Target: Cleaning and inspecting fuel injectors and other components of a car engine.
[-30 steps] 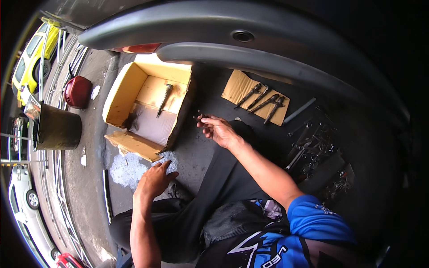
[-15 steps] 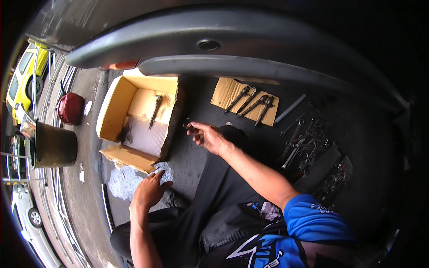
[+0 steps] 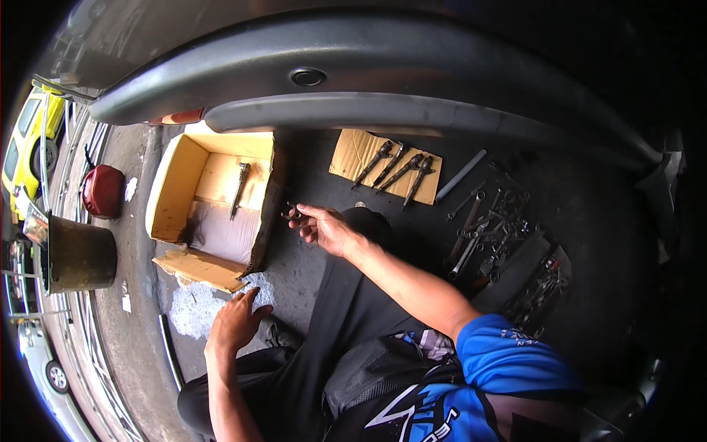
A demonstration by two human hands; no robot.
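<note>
My right hand (image 3: 324,229) is raised beside the open cardboard box (image 3: 165,199), thumb and fingers closed on a small dark metal part (image 3: 293,212) too small to identify. My left hand (image 3: 234,322) holds nothing. Its fingers are stretched out and apart near the box's lower flap; whether they touch it I cannot tell. Inside the box lies a single fuel injector (image 3: 239,190). Several more dark fuel injectors (image 3: 398,174) rest side by side on a flat piece of cardboard (image 3: 346,152) beyond my right hand.
A car bumper (image 3: 412,66) arches across the far side. To the right lie a heap of wrenches (image 3: 482,232) and a grey rod (image 3: 462,175). A black bucket (image 3: 85,254) and red container (image 3: 102,191) stand left. Pale blue-grey material (image 3: 193,309) covers floor beside my left hand.
The whole view has shifted, so most things sit further left in it. Both hands keep about the same places beside the box. The small part in my right hand shows more clearly.
</note>
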